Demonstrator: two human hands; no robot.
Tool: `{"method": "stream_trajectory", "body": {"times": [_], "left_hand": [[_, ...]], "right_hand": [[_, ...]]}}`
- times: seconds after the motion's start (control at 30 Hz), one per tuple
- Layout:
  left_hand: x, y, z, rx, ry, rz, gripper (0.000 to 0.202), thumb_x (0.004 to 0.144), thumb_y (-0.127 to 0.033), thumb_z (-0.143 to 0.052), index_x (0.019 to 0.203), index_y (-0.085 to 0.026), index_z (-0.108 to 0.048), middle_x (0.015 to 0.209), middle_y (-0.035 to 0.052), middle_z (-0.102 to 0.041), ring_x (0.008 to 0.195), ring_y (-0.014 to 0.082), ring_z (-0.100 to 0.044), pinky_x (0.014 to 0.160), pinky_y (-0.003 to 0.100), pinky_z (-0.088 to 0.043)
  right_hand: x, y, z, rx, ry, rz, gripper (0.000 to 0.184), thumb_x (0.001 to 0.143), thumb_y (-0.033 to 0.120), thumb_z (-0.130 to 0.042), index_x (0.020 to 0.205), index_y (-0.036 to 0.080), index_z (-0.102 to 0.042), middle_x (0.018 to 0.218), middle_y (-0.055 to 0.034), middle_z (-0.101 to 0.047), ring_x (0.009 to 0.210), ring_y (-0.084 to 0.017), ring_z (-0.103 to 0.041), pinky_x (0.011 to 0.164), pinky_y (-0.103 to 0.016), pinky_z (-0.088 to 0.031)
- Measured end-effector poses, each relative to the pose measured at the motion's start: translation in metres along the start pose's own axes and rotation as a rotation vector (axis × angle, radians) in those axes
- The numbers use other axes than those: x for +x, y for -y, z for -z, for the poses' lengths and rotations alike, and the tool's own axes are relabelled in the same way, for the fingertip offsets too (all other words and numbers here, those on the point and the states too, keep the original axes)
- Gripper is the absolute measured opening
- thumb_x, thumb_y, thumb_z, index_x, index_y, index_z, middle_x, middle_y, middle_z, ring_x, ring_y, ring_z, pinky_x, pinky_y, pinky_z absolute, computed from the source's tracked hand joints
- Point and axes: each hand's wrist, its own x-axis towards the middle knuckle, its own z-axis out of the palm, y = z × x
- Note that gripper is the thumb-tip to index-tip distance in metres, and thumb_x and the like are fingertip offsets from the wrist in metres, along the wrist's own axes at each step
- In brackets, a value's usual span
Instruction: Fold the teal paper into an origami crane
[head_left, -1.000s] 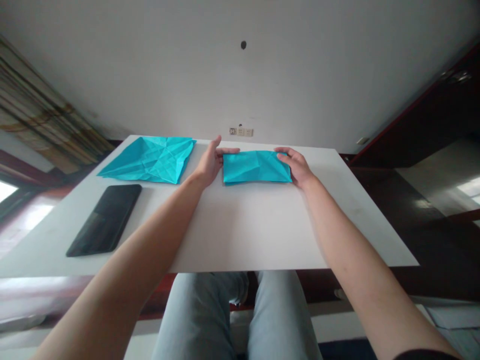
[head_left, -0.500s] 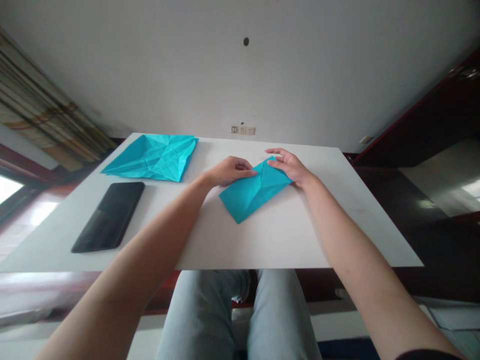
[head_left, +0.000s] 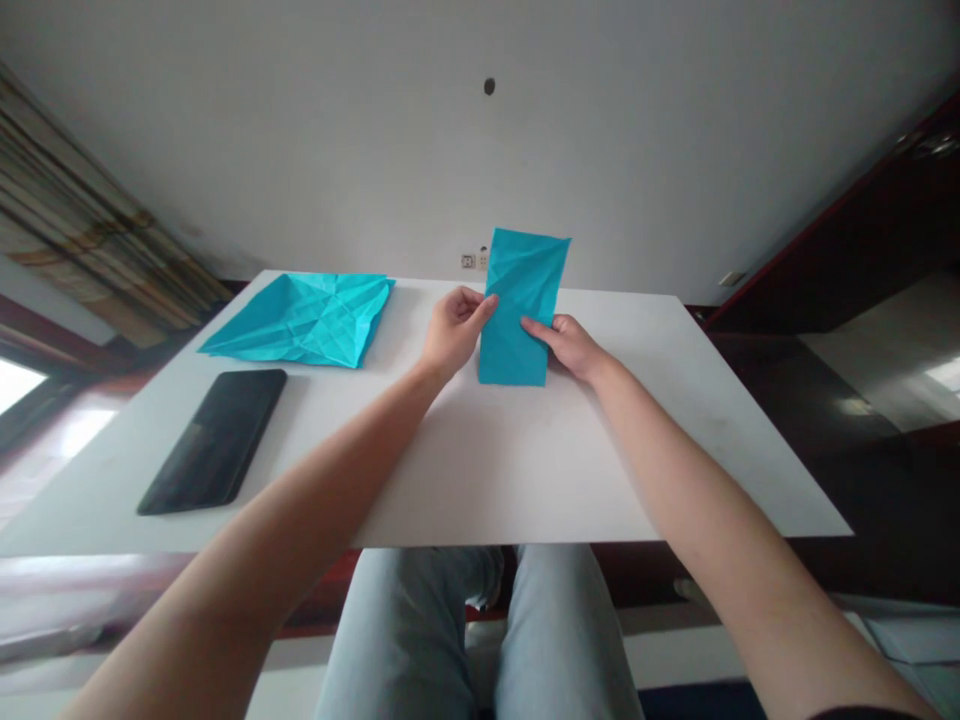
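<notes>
A folded sheet of turquoise paper (head_left: 523, 300), now a tall creased rectangle, is held up above the table between both hands. My left hand (head_left: 455, 328) pinches its left edge, thumb on the front face and fingers curled. At the right edge, my right hand (head_left: 571, 344) grips it with the thumb flat on the front and the other fingers behind, hidden by the paper. Both forearms reach in over the near table edge.
On the white table (head_left: 480, 480) a second, larger turquoise paper (head_left: 307, 322) with many creases lies at the far left. A black phone-like slab (head_left: 217, 440) rests nearer on the left. Behind the table stands a pale wall (head_left: 360, 150) with sockets.
The folded paper has been lifted off the table and turned from slanted to nearly upright. My left hand has shifted to its left edge, my right hand to its right edge.
</notes>
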Motion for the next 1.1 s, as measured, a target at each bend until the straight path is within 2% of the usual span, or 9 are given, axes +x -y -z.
{"method": "stream_trajectory", "body": {"times": [0.13,0.3,0.4,0.47,0.53,0.63,0.73,0.93,1.1], "left_hand": [[0.003,0.001,0.007,0.049,-0.056,0.023,0.036,0.105,-0.033,-0.097,0.099,-0.026,-0.062,0.084,-0.0029,-0.075,0.079,0.014,-0.071,0.077,0.027,-0.056],[-0.003,0.005,0.009,0.101,-0.028,0.045,0.049,0.104,-0.033,-0.093,0.141,-0.03,-0.062,0.087,-0.0072,-0.076,0.068,0.0129,-0.067,0.067,0.026,-0.048],[-0.003,0.006,0.011,0.15,0.007,-0.02,0.039,0.105,-0.036,-0.089,0.139,-0.029,-0.072,0.086,-0.0058,-0.075,0.067,0.013,-0.064,0.066,0.027,-0.047],[-0.001,0.006,0.013,0.187,0.021,-0.046,0.023,0.106,-0.042,-0.087,0.122,-0.026,-0.081,0.087,-0.0015,-0.078,0.072,0.0147,-0.067,0.068,0.028,-0.05],[0.0,0.005,0.015,0.2,0.041,-0.03,0.029,0.105,-0.051,-0.088,0.11,-0.023,-0.086,0.092,0.0035,-0.082,0.08,0.0176,-0.071,0.071,0.029,-0.053],[0.001,0.004,0.018,0.162,0.121,0.041,0.05,0.091,-0.06,-0.101,0.122,-0.022,-0.091,0.092,0.004,-0.082,0.079,0.0194,-0.067,0.071,0.032,-0.053],[0.0,0.001,0.021,0.201,0.134,0.034,0.064,0.078,-0.049,-0.109,0.133,-0.022,-0.092,0.08,-0.0021,-0.069,0.072,0.0176,-0.055,0.07,0.033,-0.048],[-0.004,-0.016,0.022,0.468,-0.001,-0.241,0.017,0.093,-0.04,-0.102,0.1,-0.027,-0.094,0.095,0.0045,-0.073,0.085,0.0218,-0.061,0.086,0.039,-0.054],[-0.007,-0.026,0.014,0.394,-0.082,-0.39,0.03,0.104,-0.044,-0.099,0.092,-0.025,-0.079,0.099,0.004,-0.074,0.098,0.0219,-0.068,0.099,0.036,-0.059]], "right_hand": [[0.005,-0.003,0.006,-0.006,-0.02,0.011,0.076,0.072,0.097,-0.108,0.099,0.03,-0.086,0.118,-0.0104,-0.098,0.127,-0.04,-0.092,0.126,-0.063,-0.072],[0.011,-0.01,0.015,-0.021,-0.147,0.099,0.106,0.065,0.083,-0.117,0.151,0.04,-0.072,0.124,-0.0042,-0.096,0.122,-0.037,-0.09,0.122,-0.064,-0.072],[0.013,-0.015,0.019,-0.044,-0.179,0.13,0.118,0.068,0.078,-0.116,0.168,0.046,-0.061,0.109,0.002,-0.091,0.11,-0.034,-0.087,0.116,-0.062,-0.072],[0.013,-0.015,0.02,-0.073,-0.16,0.136,0.102,0.071,0.078,-0.114,0.158,0.044,-0.071,0.102,0.0032,-0.087,0.106,-0.031,-0.085,0.117,-0.059,-0.071],[0.012,-0.012,0.019,-0.083,-0.112,0.131,0.084,0.072,0.077,-0.114,0.139,0.038,-0.083,0.109,0.0005,-0.089,0.11,-0.03,-0.084,0.121,-0.056,-0.069],[0.01,-0.007,0.016,-0.06,-0.052,0.119,0.078,0.067,0.067,-0.119,0.13,0.033,-0.088,0.128,-0.0034,-0.093,0.12,-0.03,-0.083,0.126,-0.055,-0.067],[0.009,-0.005,0.015,-0.122,-0.067,0.137,0.081,0.066,0.065,-0.12,0.134,0.033,-0.09,0.125,-0.0043,-0.092,0.115,-0.031,-0.081,0.119,-0.056,-0.068],[0.008,0.009,0.016,-0.505,-0.197,0.397,0.044,0.093,0.073,-0.101,0.109,0.032,-0.098,0.108,-0.0075,-0.074,0.102,-0.03,-0.067,0.12,-0.063,-0.064],[0.004,0.02,0.007,-0.474,-0.259,0.508,0.062,0.089,0.091,-0.1,0.1,0.03,-0.092,0.118,-0.0094,-0.076,0.116,-0.032,-0.071,0.12,-0.057,-0.061]]}}
